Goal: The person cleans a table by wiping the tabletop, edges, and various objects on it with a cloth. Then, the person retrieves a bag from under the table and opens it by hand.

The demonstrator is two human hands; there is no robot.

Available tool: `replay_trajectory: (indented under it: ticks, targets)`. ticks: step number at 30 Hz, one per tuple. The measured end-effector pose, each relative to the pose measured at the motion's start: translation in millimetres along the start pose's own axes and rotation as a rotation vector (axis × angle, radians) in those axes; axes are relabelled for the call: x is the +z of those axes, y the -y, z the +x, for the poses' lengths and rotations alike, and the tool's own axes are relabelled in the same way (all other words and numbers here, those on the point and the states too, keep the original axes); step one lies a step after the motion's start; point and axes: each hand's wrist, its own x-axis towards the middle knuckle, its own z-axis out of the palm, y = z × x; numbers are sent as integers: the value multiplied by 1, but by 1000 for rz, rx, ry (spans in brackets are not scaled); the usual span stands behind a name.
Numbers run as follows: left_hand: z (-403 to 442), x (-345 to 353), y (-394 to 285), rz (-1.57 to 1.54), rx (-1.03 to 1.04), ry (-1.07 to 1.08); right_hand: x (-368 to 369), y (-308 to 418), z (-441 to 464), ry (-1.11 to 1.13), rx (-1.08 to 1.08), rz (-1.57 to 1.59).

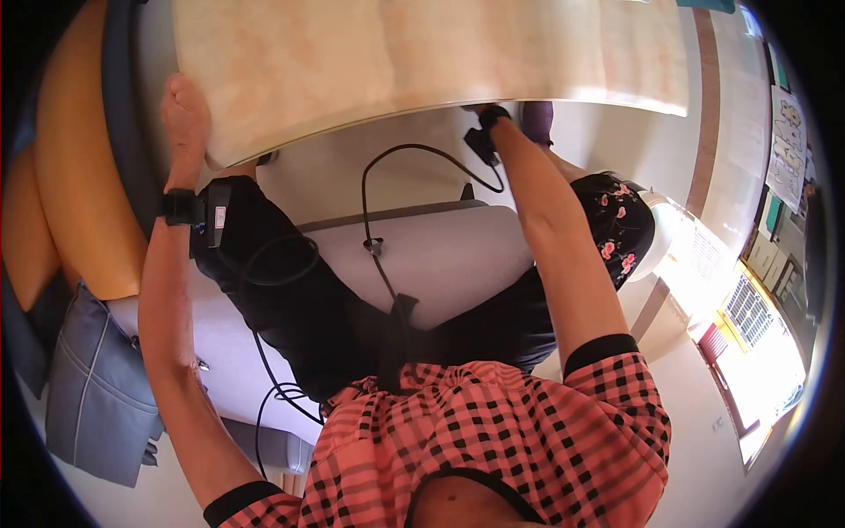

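A pale, marbled table (422, 62) spans the top of the view. At its left end is my left hand (186, 119), with the fingers curled against the table's side edge; a black strap with a small box is on that wrist. My right hand (480, 107) reaches to the table's near edge, and its fingers are hidden beneath the tabletop. A black band and device sit on the right wrist. Whether the right hand grips anything cannot be seen.
A grey sofa seat (440, 255) is under my legs, with a black cable (387, 154) looping over it. Orange cushions (79, 158) and a grey armrest cushion (97, 396) are at the left. Someone's leg in floral black cloth (616, 224) shows at the right, near a white stool.
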Motion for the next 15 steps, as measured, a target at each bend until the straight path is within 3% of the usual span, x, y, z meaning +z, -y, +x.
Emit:
replay_trajectory:
  ticks: [2, 5, 10, 12, 13, 15]
  targets:
    - [3, 1, 10, 50, 136, -37, 15, 35, -9, 37, -105, 58]
    - [-4, -3, -12, -31, 7, -8, 28, 85, -27, 113, -294, 181]
    - [-3, 3, -12, 56, 22, -35, 19, 104, -50, 262, -686, 552]
    - [0, 4, -3, 85, -8, -32, 0, 79, -55, 340, -645, 710]
    - [5, 2, 5, 106, -24, -21, -19, 68, -58, 434, -501, 756]
    - [8, 4, 7, 117, -52, 7, 7, -15, -61, 374, -394, 516]
